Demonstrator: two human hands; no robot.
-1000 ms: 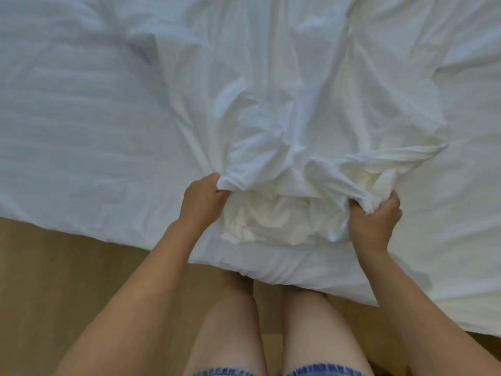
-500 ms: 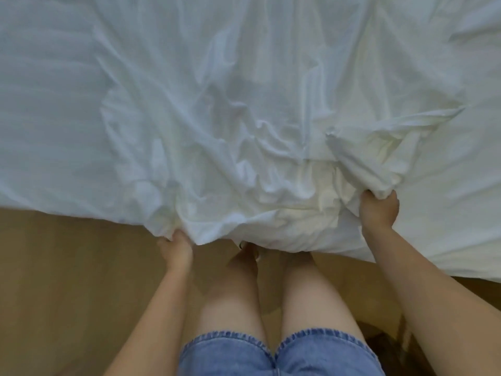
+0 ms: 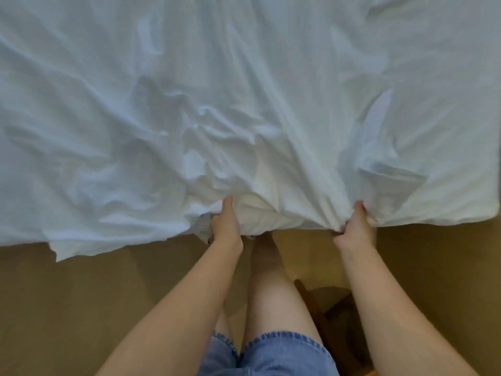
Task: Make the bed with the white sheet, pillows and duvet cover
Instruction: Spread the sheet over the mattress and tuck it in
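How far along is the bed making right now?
Done: the white sheet is spread over the bed, though wrinkled. In hand: the left hand and right hand both grip its near edge, bunching cloth there. Left: smoothing the wrinkles and the loose flap hanging at the left; no pillows or separate duvet cover can be made out.

rumpled white sheet (image 3: 244,90) spread over bed, edge bunched.

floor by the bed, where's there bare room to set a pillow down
Bare wooden floor lies left of the left arm, below the white fabric's hanging edge. A smaller bare strip sits right of the right arm. Between both hands it is crowded by legs and something dark.
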